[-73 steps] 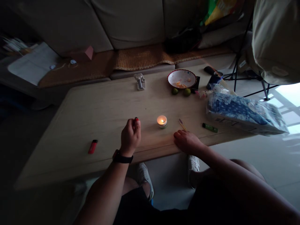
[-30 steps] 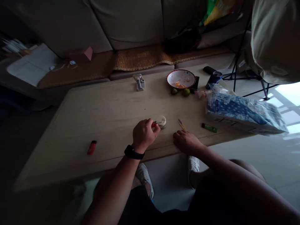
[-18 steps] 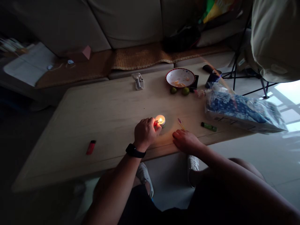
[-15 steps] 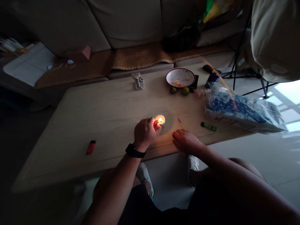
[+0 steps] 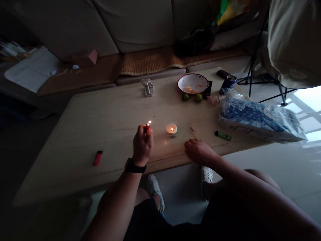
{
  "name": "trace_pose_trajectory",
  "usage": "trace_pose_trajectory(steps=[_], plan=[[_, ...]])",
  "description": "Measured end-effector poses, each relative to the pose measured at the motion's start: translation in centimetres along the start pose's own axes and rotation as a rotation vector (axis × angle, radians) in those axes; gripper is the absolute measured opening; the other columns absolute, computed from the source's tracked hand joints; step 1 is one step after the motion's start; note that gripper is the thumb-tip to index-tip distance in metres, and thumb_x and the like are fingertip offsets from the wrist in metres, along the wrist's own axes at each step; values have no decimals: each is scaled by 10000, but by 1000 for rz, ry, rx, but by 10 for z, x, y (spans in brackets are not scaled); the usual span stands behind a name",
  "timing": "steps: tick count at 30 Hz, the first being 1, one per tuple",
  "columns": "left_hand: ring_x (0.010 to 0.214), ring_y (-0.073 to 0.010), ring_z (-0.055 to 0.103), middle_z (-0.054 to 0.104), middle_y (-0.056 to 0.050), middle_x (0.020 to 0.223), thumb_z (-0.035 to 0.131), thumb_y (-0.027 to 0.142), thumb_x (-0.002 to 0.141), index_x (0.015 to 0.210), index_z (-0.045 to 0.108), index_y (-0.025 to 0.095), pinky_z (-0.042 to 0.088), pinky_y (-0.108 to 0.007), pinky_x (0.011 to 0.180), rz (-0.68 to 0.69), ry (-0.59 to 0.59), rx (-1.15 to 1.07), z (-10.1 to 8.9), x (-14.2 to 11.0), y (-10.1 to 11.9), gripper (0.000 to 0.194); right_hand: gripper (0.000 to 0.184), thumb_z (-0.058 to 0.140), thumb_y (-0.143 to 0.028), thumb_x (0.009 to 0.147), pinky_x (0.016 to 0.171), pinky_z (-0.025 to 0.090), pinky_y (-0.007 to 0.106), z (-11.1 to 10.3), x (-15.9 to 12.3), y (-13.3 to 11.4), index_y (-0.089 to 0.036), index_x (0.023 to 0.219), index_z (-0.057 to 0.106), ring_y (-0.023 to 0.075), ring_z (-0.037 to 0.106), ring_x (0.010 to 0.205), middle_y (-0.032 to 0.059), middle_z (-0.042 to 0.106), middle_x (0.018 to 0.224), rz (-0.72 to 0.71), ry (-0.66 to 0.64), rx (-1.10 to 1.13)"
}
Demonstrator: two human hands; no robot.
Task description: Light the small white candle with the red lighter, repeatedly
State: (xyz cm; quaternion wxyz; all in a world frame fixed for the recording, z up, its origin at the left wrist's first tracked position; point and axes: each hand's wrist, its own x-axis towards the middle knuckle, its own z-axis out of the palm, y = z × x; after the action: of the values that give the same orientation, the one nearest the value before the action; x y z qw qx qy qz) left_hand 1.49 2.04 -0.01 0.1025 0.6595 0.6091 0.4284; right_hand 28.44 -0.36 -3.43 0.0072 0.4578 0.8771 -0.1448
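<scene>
Left hand (image 5: 142,145) closed, pinching a lit red lighter (image 5: 147,127) above the wooden table (image 5: 100,130), left of the burning tea candle (image 5: 171,130). Right hand (image 5: 199,151) open, fingers resting flat at table's near edge, just below purple-tipped sticks (image 5: 193,133).

A living room, beige sofa (image 5: 140,23), wooden table (image 5: 100,127)

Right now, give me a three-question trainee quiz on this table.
1. Which hand holds the lit red lighter?
2. True or false: the right hand touches the candle.
3. How many green citrus fruits lie just below the plate?

Key:
1. The left hand.
2. False.
3. Two.
</scene>
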Motion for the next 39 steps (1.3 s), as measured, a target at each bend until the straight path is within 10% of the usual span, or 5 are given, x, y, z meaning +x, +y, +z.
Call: trace_pose_trajectory(steps=[39], plan=[[595,-132,467,496,30,670,417,402,1012,866,465,225,356,-272,585,-79,7,-30,-12,-6,-16,234,223,430,-305,1040,849,427,310,0,1,-1,-177,1033,613,213,625,951,109,679,1027,45,-25,-22]])
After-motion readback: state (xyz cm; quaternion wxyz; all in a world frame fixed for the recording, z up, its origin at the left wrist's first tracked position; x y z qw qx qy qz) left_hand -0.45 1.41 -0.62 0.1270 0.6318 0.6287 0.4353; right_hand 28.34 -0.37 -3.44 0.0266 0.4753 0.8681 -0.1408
